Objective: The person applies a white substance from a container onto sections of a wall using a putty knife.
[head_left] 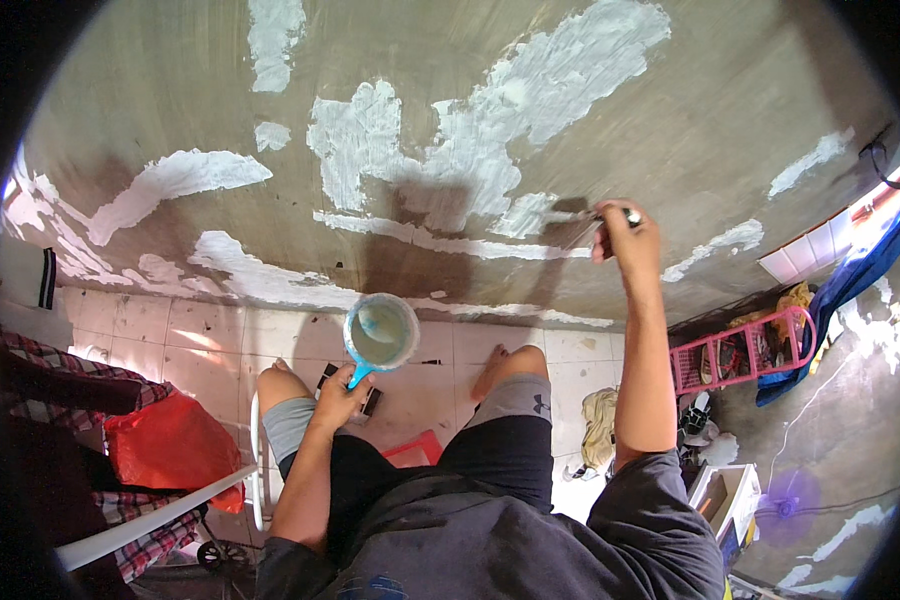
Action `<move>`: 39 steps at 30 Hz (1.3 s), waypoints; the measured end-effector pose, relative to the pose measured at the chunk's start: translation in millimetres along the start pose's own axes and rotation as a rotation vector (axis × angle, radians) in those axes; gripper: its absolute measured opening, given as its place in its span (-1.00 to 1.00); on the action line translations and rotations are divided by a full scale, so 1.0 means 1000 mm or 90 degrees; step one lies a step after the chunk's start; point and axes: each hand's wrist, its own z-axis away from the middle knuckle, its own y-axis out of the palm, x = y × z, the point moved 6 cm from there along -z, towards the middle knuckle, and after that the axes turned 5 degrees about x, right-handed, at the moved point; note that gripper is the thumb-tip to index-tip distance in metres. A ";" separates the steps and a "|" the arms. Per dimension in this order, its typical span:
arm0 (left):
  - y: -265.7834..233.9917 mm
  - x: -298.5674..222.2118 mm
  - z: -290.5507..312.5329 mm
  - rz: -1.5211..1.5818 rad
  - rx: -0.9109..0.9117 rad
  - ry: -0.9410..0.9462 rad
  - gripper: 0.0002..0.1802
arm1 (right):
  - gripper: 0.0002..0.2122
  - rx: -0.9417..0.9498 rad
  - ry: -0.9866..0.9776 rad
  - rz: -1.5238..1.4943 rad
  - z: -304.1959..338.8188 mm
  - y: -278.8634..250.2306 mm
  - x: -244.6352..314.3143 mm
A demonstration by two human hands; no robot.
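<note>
My left hand is closed round the blue handle of a round dipper, held above the floor in front of my left knee. Pale, whitish liquid lies inside it. Out to the right, my right hand grips a small paintbrush, its head at the wall beside a white patch; shadow and the fingers hide part of the brush. The grey-brown wall carries several streaky white patches, the largest straight ahead.
Pink wire rack with things in it stands at the right, near a blue cloth. A red plastic bag is at the left beside a white metal frame. Rumpled cloth lies on the tiled floor.
</note>
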 end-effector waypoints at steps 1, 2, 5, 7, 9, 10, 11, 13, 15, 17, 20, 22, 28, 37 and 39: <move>0.001 0.000 -0.001 -0.009 -0.001 0.003 -0.74 | -0.81 0.012 0.026 -0.011 0.001 0.007 -0.012; 0.001 0.000 -0.001 -0.020 -0.005 0.006 -0.74 | -0.81 0.025 0.053 -0.024 0.002 0.017 -0.026; 0.003 0.001 -0.001 -0.019 0.014 0.018 -0.73 | -0.80 0.036 0.090 -0.039 0.001 0.048 -0.054; 0.001 0.006 -0.002 -0.022 0.007 0.015 -0.73 | -0.79 0.030 0.086 -0.053 -0.001 0.054 -0.059; 0.000 0.007 -0.002 -0.016 0.004 0.010 -0.72 | -0.79 0.017 0.067 -0.073 -0.008 0.057 -0.052; -0.001 0.008 -0.001 -0.011 0.005 0.006 -0.72 | -0.80 0.004 0.050 -0.082 -0.010 0.051 -0.046; -0.003 0.007 0.001 -0.003 0.001 0.003 -0.72 | -0.80 -0.005 0.038 -0.096 -0.011 0.048 -0.034; -0.004 0.000 0.003 -0.021 -0.006 0.015 -0.71 | -0.80 -0.031 0.014 -0.116 -0.008 0.034 -0.003; -0.001 -0.004 0.003 -0.022 -0.004 0.017 -0.71 | -0.80 -0.038 0.015 -0.084 -0.007 0.023 0.022; -0.001 -0.003 0.002 -0.014 -0.003 0.005 -0.71 | -0.79 -0.040 0.015 -0.062 -0.011 0.020 0.032; 0.001 -0.003 0.000 -0.020 0.010 0.001 -0.78 | -0.78 -0.040 0.017 -0.054 -0.026 0.021 0.039; 0.002 -0.003 0.000 -0.037 0.009 0.017 -0.73 | -0.77 -0.039 0.028 -0.062 -0.036 0.020 0.042; 0.001 -0.003 0.000 -0.018 0.009 0.016 -0.72 | -0.79 -0.017 0.031 0.003 -0.032 0.022 0.058; -0.003 0.006 -0.003 -0.054 0.000 0.027 -0.71 | -0.77 -0.021 0.029 0.006 -0.055 0.018 0.058; -0.002 0.008 -0.003 -0.040 -0.001 0.018 -0.71 | -0.75 -0.020 0.003 0.008 -0.046 0.010 0.079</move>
